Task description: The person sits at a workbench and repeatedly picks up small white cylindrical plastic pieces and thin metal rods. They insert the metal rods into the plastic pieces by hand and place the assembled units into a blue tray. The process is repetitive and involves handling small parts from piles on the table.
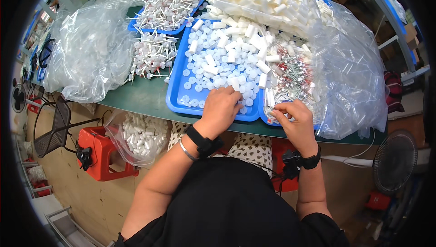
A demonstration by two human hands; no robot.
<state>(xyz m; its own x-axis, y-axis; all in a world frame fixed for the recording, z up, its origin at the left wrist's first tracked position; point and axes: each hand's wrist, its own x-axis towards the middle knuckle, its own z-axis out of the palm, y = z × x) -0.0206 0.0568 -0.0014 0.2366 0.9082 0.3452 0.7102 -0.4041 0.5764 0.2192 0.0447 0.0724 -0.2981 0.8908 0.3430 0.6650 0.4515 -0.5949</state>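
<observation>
Head view shows your left hand (pixel 221 109) over the near right part of the wide blue tray (pixel 178 105), fingers curled down among the pale translucent discs (pixel 192 80). Its fingertips are hidden from above, so you cannot tell whether they grip a disc or only touch the pile. Your right hand (pixel 297 119) stands at the near edge of the smaller blue tray (pixel 265 116), thumb and forefinger brought narrow; whether something small sits between them is too fine to tell.

The relation to watch is how the parts lie from each hand. Most discs spread far and left of your left fingers, a few just to the right, between your two hands; your left is the nearer one for nearly all of them. Just beyond your left fingertips lies a white foam cylinder (pixel 234 83), its long axis running roughly near to far. Another cylinder (pixel 263 81) lies farther right, by the edge between the trays, pointed much the same way.

Metal pins with red ends (pixel 295 72) lie far from your right fingertips and a little right, their axes crossing at many angles; your right hand is nearer to those. Both trays rest on the green worktop (pixel 131 96).
</observation>
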